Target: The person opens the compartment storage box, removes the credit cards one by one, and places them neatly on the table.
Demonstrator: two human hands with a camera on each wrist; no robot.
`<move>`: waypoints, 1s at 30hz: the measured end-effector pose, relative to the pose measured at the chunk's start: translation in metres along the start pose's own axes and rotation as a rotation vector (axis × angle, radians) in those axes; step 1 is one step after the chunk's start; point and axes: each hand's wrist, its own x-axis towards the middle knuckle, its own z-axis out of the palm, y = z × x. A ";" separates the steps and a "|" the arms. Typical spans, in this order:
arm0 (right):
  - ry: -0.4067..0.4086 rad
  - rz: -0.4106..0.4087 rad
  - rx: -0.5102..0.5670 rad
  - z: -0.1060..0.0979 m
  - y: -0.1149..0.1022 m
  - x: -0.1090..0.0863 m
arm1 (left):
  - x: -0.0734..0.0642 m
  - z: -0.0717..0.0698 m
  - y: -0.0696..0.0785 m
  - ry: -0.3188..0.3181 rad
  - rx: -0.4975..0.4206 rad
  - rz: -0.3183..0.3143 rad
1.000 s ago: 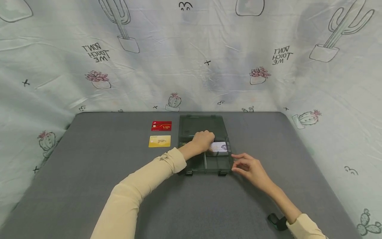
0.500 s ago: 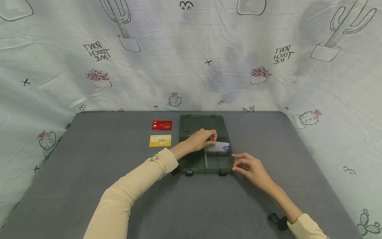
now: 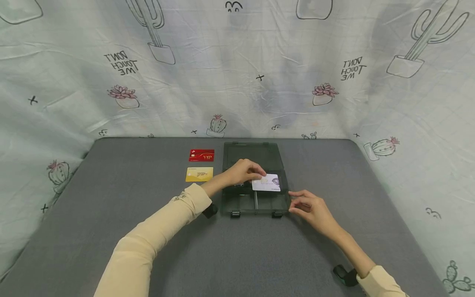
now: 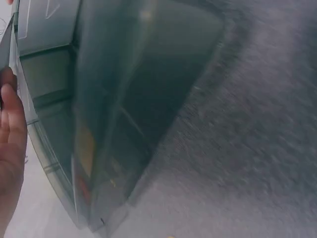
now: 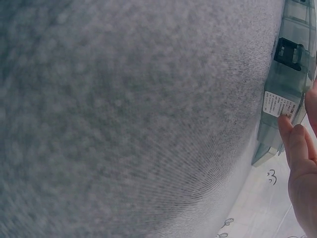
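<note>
My left hand pinches a white card with a purple picture at one end, by its left part. The card is above the dark green see-through box, which lies with its lid laid back and has dividers inside. In the left wrist view the left hand is at the left edge, with the card seen nearly edge-on. My right hand touches the box's right wall with its fingertips, fingers loosely bent. The right wrist view shows its fingers against a white label on that wall.
Left of the box, a red VIP card lies behind a yellow card on the grey table. Two black latches are on the box's front. A cactus-print cloth hangs behind and at the sides.
My left hand has lifted the white card from the box's back right compartment and moved left with it, turning it more into view. The right hand stays against the box.
</note>
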 end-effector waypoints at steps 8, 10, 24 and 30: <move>0.009 0.006 0.008 -0.002 -0.001 0.000 | -0.006 0.001 0.007 -0.045 0.224 0.039; 0.007 0.008 0.011 -0.002 -0.001 0.001 | -0.007 0.003 0.008 -0.034 0.231 0.062; 0.017 -0.030 -0.003 0.000 0.002 -0.002 | -0.027 -0.001 -0.003 -0.042 0.283 0.049; 0.007 -0.020 0.007 0.001 0.004 -0.003 | -0.032 -0.001 -0.007 -0.040 0.264 -0.005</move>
